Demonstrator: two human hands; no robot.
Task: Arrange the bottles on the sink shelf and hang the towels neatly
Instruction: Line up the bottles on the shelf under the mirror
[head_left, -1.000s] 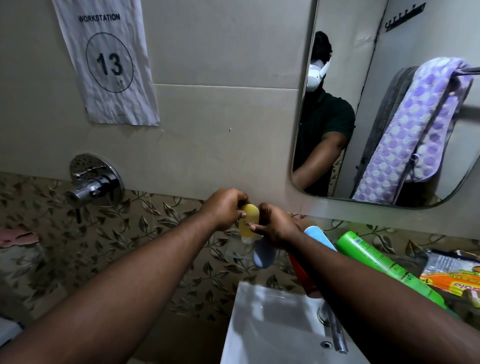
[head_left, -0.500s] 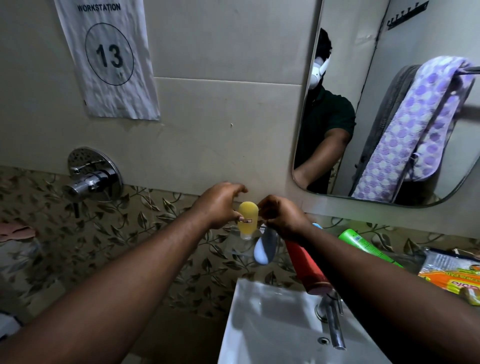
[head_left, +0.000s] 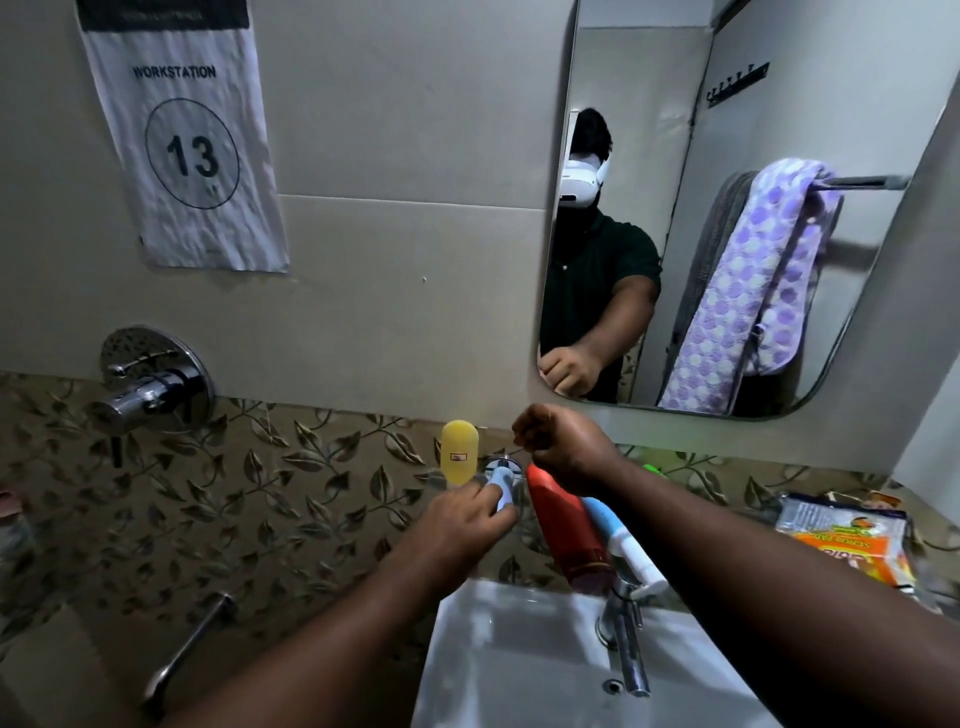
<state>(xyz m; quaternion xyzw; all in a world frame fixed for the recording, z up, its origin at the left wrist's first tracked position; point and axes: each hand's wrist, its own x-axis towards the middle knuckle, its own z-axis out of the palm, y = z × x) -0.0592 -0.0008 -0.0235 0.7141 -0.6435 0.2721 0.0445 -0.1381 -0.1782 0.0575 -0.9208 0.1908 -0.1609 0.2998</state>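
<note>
A small yellow bottle (head_left: 458, 452) stands upright on the glass shelf (head_left: 434, 475) under the mirror, with no hand on it. Just to its right my left hand (head_left: 462, 525) is closed around the lower part of a light-blue bottle (head_left: 503, 486). My right hand (head_left: 566, 447) is a closed fist above a red bottle (head_left: 566, 530), which leans on the shelf beside a blue-and-white tube (head_left: 623, 540). Only the tip of a green bottle (head_left: 654, 469) shows behind my right arm. In the mirror a purple patterned towel (head_left: 748, 291) and a grey towel (head_left: 711, 249) hang over a rail.
A white sink basin (head_left: 519, 670) with a chrome tap (head_left: 628, 639) lies below the shelf. Orange and white packets (head_left: 847, 540) sit at the shelf's right end. A chrome wall mixer (head_left: 150, 384) sticks out at the left.
Both hands have let go of the yellow bottle, which now stands alone. My left hand dropped to the light-blue bottle and my right hand drew back to the right. The view tilted down.
</note>
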